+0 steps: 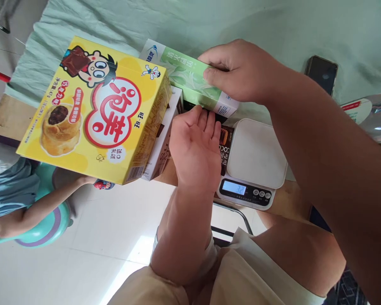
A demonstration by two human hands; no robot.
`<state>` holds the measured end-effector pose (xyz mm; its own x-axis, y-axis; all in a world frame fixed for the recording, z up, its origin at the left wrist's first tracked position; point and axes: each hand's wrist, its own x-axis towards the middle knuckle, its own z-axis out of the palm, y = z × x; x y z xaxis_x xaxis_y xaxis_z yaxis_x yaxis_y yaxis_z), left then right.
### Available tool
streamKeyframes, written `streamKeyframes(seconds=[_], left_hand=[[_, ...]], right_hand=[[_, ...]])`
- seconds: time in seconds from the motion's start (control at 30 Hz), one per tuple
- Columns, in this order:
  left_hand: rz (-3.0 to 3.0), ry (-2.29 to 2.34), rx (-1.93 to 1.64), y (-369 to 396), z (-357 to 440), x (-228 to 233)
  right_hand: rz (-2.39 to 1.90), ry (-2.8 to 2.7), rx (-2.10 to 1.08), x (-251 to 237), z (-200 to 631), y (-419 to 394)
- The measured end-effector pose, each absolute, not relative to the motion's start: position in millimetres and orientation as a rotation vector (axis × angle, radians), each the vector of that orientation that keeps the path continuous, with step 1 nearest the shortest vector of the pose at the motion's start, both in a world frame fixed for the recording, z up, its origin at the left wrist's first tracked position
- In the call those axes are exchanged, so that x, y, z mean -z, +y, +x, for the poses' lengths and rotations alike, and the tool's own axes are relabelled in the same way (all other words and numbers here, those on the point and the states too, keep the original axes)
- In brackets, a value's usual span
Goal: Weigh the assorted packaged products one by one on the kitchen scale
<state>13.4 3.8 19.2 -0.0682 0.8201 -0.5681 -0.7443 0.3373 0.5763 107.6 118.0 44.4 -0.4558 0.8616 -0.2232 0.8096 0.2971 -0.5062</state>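
right hand (238, 70) fingers clamped on green box (190, 78); left hand (195, 148) fingers together, flat against white box (165, 140).

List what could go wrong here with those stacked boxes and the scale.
1. The yellow box juts past the table edge on top of a white box; a nudge from the left hand might tip it to the floor, near the other person's arm.
2. The right hand holds the green box by one end, so it may slip.
3. The dark packet lies close against the scale, which may skew its reading.
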Motion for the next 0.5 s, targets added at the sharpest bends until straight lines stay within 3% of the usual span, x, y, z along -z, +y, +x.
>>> streamKeyframes(seconds=[0.3, 0.5], left_hand=[[0.468, 0.890, -1.297, -5.3, -8.6, 25.2], [0.261, 0.988, -1.407, -7.5, 3.4, -1.4]], right_hand=[[-1.572, -2.439, -0.793, -39.0, 108.6, 120.9], [-1.333, -2.024, -0.468, -53.4, 147.8, 35.1]])
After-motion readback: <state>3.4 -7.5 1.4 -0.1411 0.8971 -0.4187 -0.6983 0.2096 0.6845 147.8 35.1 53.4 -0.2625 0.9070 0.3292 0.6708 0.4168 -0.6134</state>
